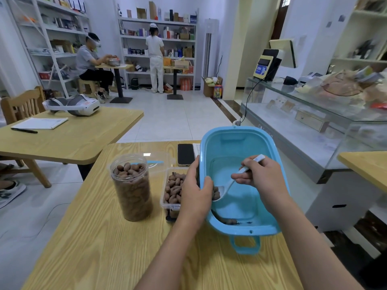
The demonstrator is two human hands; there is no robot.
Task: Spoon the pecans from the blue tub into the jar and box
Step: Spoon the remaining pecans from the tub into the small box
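Note:
The blue tub [238, 143] stands tilted on the wooden table, its left rim gripped by my left hand [195, 189]. A few pecans [228, 221] lie in its lowest corner. My right hand [260, 174] holds a white spoon [225, 187] inside the tub, its bowl carrying a couple of pecans near the left wall. Left of the tub sits a clear plastic box [170, 190] heaped with pecans, partly hidden by my left hand. Further left stands a clear round jar [132, 187], nearly full of pecans, with no lid on.
A black phone [185, 154] and a clear lid [158, 162] lie behind the box. Another table with a headset [73, 105] and papers stands to the left. A glass counter [314, 105] runs along the right. Two people are at the far shelves.

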